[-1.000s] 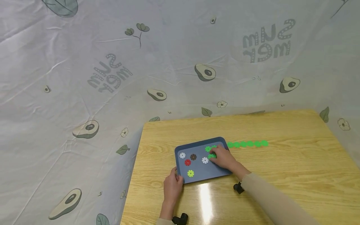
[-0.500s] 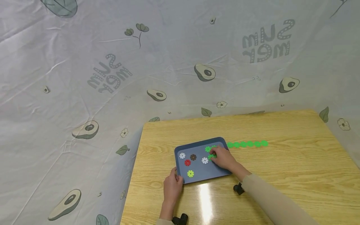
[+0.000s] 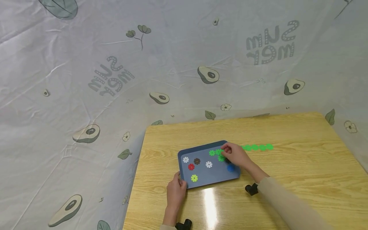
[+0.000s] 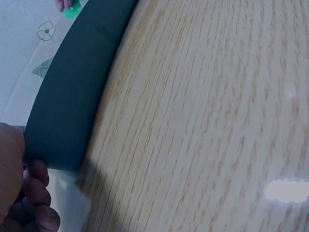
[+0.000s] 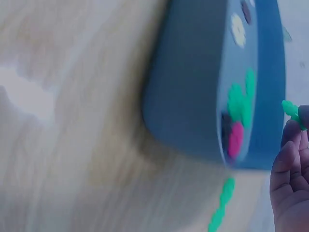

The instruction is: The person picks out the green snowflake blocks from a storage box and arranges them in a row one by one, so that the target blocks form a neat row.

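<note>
At the near left corner of a blue-grey tray (image 3: 201,183), my left hand (image 3: 176,190) grips the rim. The left wrist view shows its fingers (image 4: 36,188) curled at the tray wall (image 4: 72,101). Over the tray's right end is my right hand (image 3: 237,156). Its thumb and fingers pinch a green notched disc (image 5: 291,109), seen in the right wrist view above the tray floor. Below lie other green discs (image 3: 212,153), plus a blue disc (image 3: 231,167) and a black disc partly hidden by the hand. To the left are white (image 3: 209,164), brown, red and yellow-green discs.
A straight row of joined green discs (image 3: 256,147) lies on the wooden table (image 3: 287,172), running right from the tray's far right corner. My right hand covers its near end. Behind the table hangs a printed cloth (image 3: 184,64).
My right hand has lifted from the tray floor and moved up and right with a green disc. Blue and black discs have come into sight beneath it. The left hand keeps its grip.
</note>
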Available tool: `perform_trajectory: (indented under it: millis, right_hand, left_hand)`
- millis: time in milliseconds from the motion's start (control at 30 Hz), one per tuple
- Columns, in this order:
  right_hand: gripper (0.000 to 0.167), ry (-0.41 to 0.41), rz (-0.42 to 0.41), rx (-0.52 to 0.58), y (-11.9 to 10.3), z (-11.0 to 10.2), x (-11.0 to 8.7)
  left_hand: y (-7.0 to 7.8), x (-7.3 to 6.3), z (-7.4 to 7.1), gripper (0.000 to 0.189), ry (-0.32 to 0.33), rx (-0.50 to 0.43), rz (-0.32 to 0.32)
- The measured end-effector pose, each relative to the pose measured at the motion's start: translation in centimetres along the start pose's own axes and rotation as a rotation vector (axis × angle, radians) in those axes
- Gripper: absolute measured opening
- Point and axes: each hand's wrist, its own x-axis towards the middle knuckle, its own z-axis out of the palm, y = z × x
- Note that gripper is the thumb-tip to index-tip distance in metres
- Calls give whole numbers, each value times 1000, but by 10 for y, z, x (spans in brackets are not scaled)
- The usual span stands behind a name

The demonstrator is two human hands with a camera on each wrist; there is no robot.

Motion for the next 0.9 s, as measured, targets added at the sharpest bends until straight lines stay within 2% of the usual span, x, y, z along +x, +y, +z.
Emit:
perform_trajectory:
  millis: [233,567,733,900]
  right_hand:
    - [24,98,36,-6,22,-44,-7]
    - [38,234,126,-53,86,-115,-34]
    - [44,294,234,-54,120,-134,-48]
    - [50,336,374,17,140,-139,-54]
  left_hand:
    - [2,2,1,43,-4,-2,-8]
    - [3,1,1,43,-3,-2,-4]
    - [2,0,0,44,-17,-7,-17]
    - [1,0,1,44,-27,-2,-34]
